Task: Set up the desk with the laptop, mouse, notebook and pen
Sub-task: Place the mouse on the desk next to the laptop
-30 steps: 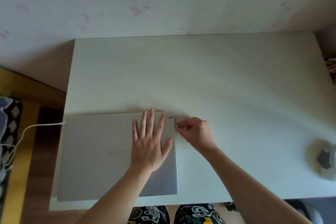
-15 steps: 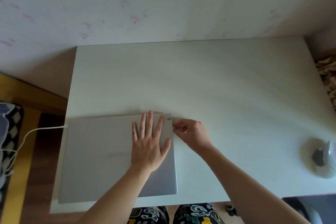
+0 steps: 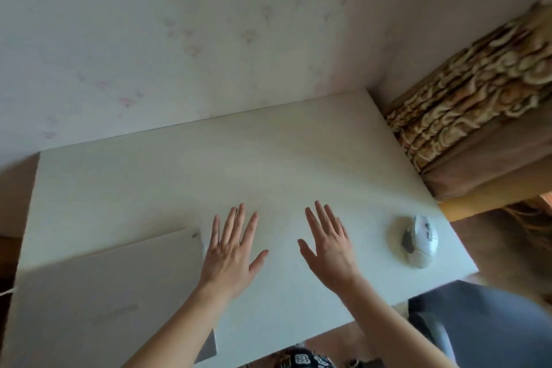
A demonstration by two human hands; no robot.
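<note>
A closed silver laptop (image 3: 104, 293) lies at the near left of the white desk (image 3: 209, 164). My left hand (image 3: 231, 251) hovers open, fingers spread, just right of the laptop's far right corner, holding nothing. To its right my right hand (image 3: 330, 248) is also open and empty over bare desk. A white mouse (image 3: 419, 240) sits on a round pale pad at the desk's right edge, apart from both hands. No notebook or pen is in view.
The desk's far edge meets a pale floral wall (image 3: 179, 39). A patterned brown curtain (image 3: 478, 92) hangs at the right. A grey chair (image 3: 478, 326) stands at the near right. A white cable (image 3: 7, 291) runs off the laptop's left side.
My left hand lifted off the laptop lid and moved right. My right hand left the laptop's corner and opened. The view swung right and blurred.
</note>
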